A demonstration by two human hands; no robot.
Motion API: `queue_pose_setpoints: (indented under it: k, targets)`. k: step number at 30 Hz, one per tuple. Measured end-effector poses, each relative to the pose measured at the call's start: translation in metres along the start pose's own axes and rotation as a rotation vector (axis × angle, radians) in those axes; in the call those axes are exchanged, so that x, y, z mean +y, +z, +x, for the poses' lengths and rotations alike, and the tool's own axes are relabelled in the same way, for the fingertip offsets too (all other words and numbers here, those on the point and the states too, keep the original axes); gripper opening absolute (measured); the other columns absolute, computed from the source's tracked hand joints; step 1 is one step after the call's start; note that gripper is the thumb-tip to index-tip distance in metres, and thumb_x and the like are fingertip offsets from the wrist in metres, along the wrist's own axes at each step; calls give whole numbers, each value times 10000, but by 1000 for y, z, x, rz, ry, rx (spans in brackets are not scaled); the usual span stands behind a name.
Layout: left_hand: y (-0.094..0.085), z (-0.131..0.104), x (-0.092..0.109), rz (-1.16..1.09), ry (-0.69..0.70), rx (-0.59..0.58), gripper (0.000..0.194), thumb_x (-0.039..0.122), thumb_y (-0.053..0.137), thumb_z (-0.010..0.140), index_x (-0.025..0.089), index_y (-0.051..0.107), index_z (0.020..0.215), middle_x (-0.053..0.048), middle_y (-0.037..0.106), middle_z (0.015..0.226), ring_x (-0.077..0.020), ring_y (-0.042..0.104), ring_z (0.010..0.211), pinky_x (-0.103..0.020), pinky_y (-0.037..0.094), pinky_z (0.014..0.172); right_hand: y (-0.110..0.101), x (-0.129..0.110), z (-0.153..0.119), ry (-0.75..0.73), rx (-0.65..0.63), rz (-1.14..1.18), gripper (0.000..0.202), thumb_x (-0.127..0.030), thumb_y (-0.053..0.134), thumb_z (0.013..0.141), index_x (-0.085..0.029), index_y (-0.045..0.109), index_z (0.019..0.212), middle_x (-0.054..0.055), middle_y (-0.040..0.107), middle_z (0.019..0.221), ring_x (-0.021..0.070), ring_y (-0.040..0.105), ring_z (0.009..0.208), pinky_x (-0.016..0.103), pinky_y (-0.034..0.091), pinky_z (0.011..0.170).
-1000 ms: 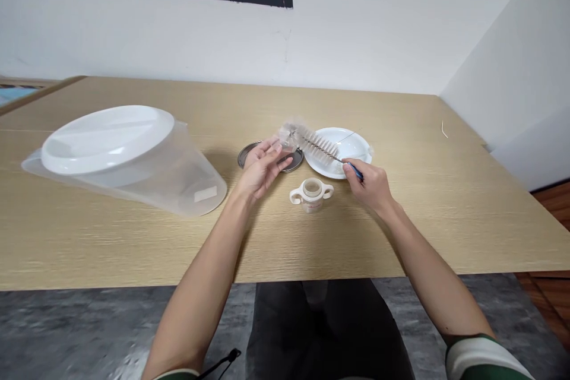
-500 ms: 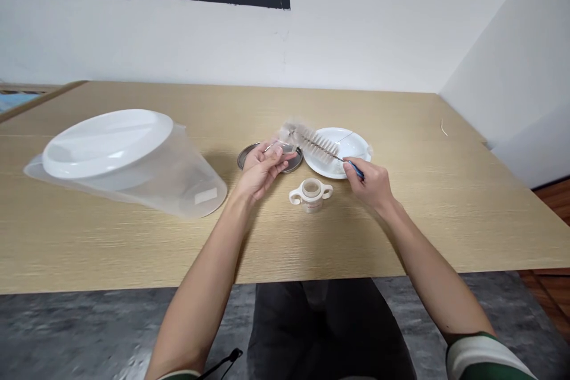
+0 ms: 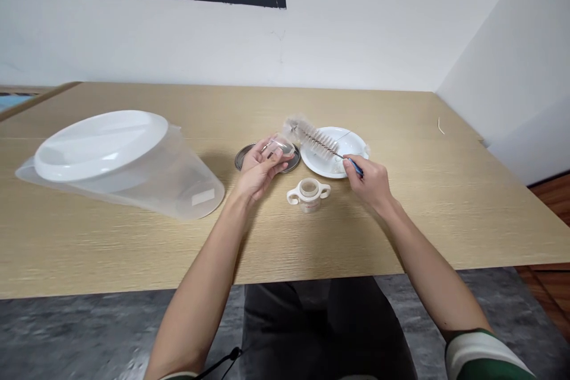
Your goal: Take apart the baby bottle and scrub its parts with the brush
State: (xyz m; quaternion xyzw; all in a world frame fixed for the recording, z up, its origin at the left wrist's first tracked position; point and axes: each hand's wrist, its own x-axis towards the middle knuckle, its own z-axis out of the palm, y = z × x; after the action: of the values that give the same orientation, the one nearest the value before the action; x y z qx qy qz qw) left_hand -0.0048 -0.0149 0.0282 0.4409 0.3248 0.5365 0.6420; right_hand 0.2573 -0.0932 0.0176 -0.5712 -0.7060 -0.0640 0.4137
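My left hand (image 3: 262, 169) is closed around a small clear plastic cup or cap (image 3: 279, 145); its exact kind is hard to make out. In my right hand (image 3: 369, 181) is the blue handle of a bottle brush (image 3: 318, 141), held in a pinch. The brush's pale bristles point left, and their tip is close beside the clear piece. A white two-handled baby bottle part (image 3: 309, 191) stands upright on the table between my wrists. Behind my left hand lies a round metal lid or dish (image 3: 243, 156), partly covered. A white plate (image 3: 354, 141) sits behind the brush.
A large translucent pitcher with a white lid (image 3: 102, 142) lies tilted on its side at the left of the wooden table (image 3: 133, 255). A thin pale strip (image 3: 440, 126) lies at the far right. The wall stands behind the table.
The brush tip, earlier blurred by motion over the clear piece, now sits just to its right. The clear piece is tilted differently and shows more plainly. The view has shifted slightly.
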Motion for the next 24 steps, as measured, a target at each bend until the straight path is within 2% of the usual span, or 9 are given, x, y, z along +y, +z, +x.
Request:
queue_pose_setpoints:
  k: [2, 5, 11, 15, 19, 24]
  targets:
    - [1, -1, 1, 3, -3, -8, 431, 184, 838, 767, 185, 649, 1155, -96, 716, 1208, -167, 759, 906, -223, 614, 725, 0, -1, 0, -16, 8, 23, 393, -410, 444, 1031, -178, 761, 1033, 55, 768, 786, 143, 660, 640, 254, 409, 588]
    - [2, -1, 0, 7, 3, -23, 398, 180, 848, 756, 154, 652, 1101, -118, 724, 1170, -189, 757, 971, -249, 615, 829, 2, -2, 0, -67, -8, 59, 382, -391, 445, 1029, -175, 761, 1038, 62, 791, 875, 142, 676, 669, 254, 425, 607]
    - [-2, 1, -3, -26, 47, -4, 625, 206, 937, 638, 206, 608, 1169, -75, 699, 1214, -186, 745, 1033, -301, 565, 992, -1, -1, 1, -3, 15, 17, 418, -432, 427, 1036, -180, 761, 1017, 48, 747, 741, 138, 634, 610, 256, 402, 578]
    - [-5, 3, -6, 36, 90, 14, 633, 199, 939, 633, 220, 632, 1186, -69, 655, 1292, -130, 736, 960, -265, 564, 966, -3, -1, 2, -15, 46, 52, 433, -446, 423, 1033, -178, 763, 1021, 52, 754, 766, 135, 624, 598, 255, 425, 591]
    - [-5, 3, -6, 16, 60, 13, 623, 179, 932, 638, 226, 646, 1189, -72, 645, 1318, -111, 729, 898, -253, 590, 923, -1, -2, 1, -53, -18, 40, 419, -427, 428, 1030, -184, 768, 1000, 39, 744, 729, 130, 616, 587, 254, 400, 576]
    - [-4, 4, -6, -4, 33, 24, 561, 243, 920, 683, 206, 639, 1168, -58, 714, 1088, -131, 745, 810, -246, 622, 827, -1, -3, 1, -34, -45, 32, 432, -431, 406, 1037, -193, 762, 976, 30, 721, 697, 125, 597, 578, 254, 377, 567]
